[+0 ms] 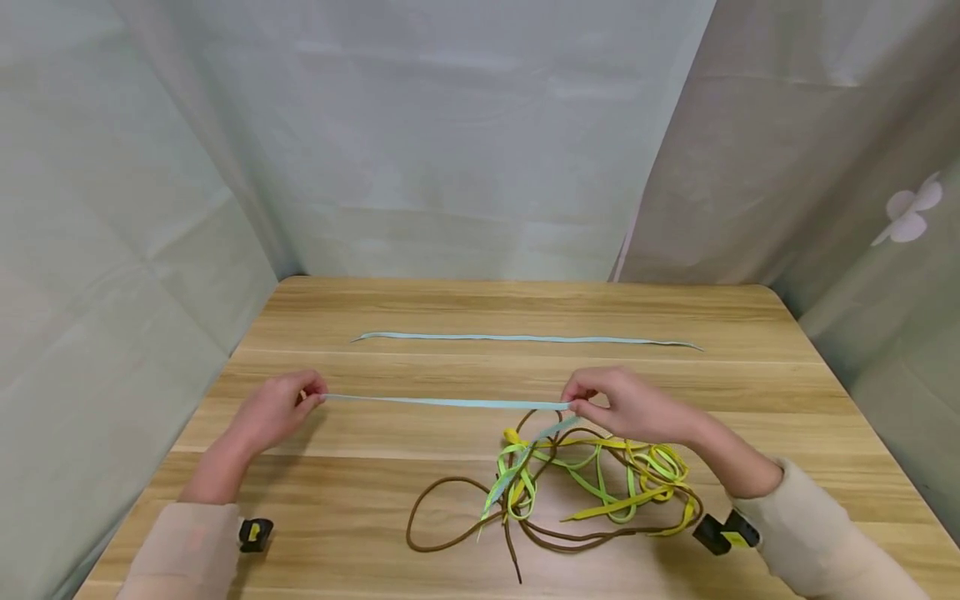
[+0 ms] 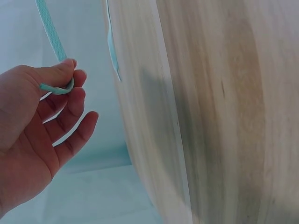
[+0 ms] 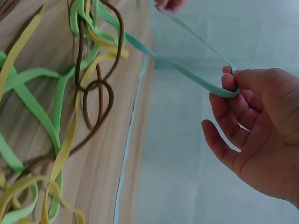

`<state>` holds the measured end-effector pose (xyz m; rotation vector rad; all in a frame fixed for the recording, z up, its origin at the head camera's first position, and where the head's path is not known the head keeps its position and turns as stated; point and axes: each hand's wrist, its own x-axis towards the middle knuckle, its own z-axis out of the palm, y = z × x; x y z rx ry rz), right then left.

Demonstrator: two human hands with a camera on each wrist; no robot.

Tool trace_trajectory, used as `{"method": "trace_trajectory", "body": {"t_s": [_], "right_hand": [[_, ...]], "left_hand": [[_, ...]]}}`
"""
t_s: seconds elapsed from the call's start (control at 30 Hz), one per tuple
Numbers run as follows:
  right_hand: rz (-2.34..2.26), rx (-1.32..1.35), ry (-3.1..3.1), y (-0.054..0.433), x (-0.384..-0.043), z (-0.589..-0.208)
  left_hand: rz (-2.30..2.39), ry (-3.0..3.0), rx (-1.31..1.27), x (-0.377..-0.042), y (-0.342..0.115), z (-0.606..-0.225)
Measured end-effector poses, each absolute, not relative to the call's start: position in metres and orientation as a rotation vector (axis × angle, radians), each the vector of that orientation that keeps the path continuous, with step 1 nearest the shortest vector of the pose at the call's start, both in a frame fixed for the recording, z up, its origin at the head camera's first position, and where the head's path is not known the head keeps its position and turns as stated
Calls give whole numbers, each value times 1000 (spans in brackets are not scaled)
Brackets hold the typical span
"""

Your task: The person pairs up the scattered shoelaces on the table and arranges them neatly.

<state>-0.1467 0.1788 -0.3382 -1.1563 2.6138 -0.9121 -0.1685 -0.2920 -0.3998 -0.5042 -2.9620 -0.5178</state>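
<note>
A flat light-blue shoelace point(image 1: 450, 402) is stretched level above the table between both hands. My left hand point(image 1: 279, 408) pinches it close to one end; in the left wrist view a short tip point(image 2: 53, 88) of the lace sticks out under the thumb. With thumb and index finger, my right hand point(image 1: 626, 406) pinches the same lace further along. From there its slack part point(image 3: 187, 72) hangs down to a tangle of brown point(image 1: 442, 550), yellow point(image 1: 600, 510) and lime-green point(image 1: 585, 483) laces. Where the blue lace ends in that tangle I cannot tell.
A second light-blue lace point(image 1: 525, 337) lies straight across the far part of the wooden table point(image 1: 337, 533). Pale curtains point(image 1: 450, 150) hang behind and at both sides of the table. The tangle lies below my right hand, near the table's front.
</note>
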Motion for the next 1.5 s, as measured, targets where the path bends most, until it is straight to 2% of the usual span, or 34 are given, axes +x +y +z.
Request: {"method": "trace_trajectory", "body": {"t_s": [0.53,1.0,1.5], "right_hand": [[-857,-962,2832,233,-165,-352],[-707,-911,3043,270,-184,-380],[-751,-656,3070,306,-192,-398]], "left_hand": [[-494,-2998,-434,-168,-308,-401],[-467,-3013,-421,-171,-318,-405],[-426,-2947,-428,-179,-321,-404]]}}
